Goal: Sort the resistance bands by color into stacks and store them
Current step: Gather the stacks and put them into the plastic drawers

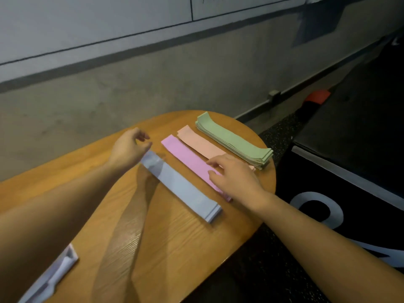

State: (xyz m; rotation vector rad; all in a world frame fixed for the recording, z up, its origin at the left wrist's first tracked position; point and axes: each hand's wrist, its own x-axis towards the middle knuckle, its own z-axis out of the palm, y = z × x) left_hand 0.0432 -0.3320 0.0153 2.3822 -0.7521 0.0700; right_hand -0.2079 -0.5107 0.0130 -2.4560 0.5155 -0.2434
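Head view: loose blue bands [51, 278] lie unsorted nearest the viewer. Beyond them, blue stack [181, 184], pink stack [185, 156], peach band [199, 143], green stack [235, 142] on the counter [175, 248]. Right hand [231, 178] presses pink flat; left hand [130, 147] relaxed, empty. Storage pending.

We note that the desk [166, 254] is wood with visible grain and a smooth, semi-gloss finish that reflects light. The green bands [236, 142], peach band [201, 143], pink band [188, 158] and blue bands [181, 184] look like matt, smooth rubbery sheet. The wall [131, 99] is rough, matt concrete. The floor [282, 134] is dark and speckled.
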